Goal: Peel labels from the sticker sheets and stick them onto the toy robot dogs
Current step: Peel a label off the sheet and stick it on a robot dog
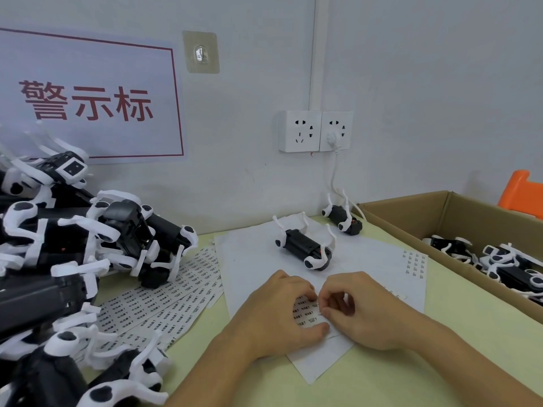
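Observation:
A sticker sheet (307, 315) with small printed labels lies on the table in front of me. My left hand (273, 315) holds it down, thumb along its near edge and fingers curled over its top. My right hand (361, 312) pinches at a label on the sheet's right side with thumb and forefinger. A black and white toy robot dog (305, 248) lies on its back just beyond my hands, legs up. A second upturned dog (342, 218) lies farther back by the wall.
A big heap of robot dogs (67, 259) fills the left side, over a fan of sticker sheets (176, 289). A cardboard box (458, 218) holding several dogs stands at the right. White backing sheets (382, 259) cover the table middle. Wall sockets (316, 130) with a plugged cable sit behind.

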A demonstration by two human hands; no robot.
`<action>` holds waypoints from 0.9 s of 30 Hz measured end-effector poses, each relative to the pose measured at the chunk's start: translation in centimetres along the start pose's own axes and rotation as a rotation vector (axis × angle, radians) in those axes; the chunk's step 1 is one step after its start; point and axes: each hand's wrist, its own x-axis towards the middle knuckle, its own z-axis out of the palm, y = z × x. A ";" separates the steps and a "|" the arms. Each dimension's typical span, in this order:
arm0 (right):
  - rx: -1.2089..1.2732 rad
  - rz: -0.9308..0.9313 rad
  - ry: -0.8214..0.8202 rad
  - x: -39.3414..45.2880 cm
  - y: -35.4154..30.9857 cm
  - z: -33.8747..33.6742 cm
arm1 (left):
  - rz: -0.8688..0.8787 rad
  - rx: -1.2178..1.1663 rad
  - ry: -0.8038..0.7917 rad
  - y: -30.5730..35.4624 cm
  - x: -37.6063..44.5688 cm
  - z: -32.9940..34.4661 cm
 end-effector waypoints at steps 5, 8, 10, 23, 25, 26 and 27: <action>0.014 0.019 -0.035 0.0 0.1 -0.4 | -0.011 -0.001 0.003 0.0 0.0 0.1; 0.083 0.068 -0.029 0.1 0.1 -0.8 | -0.014 -0.005 -0.001 0.0 0.0 0.1; 0.113 0.113 -0.016 0.1 0.4 -1.0 | -0.021 -0.014 -0.010 0.0 0.0 0.1; -0.295 0.644 0.106 0.2 2.2 -2.3 | -0.045 0.037 -0.081 0.4 0.1 0.1; -0.187 0.678 0.109 0.3 2.0 -2.4 | -0.042 0.035 -0.076 0.4 0.1 0.1; -0.148 0.682 0.113 0.4 2.0 -2.5 | -0.042 0.032 -0.076 0.3 0.0 0.1; -0.095 0.679 0.125 0.3 2.1 -2.6 | -0.047 0.027 -0.076 0.3 0.0 0.1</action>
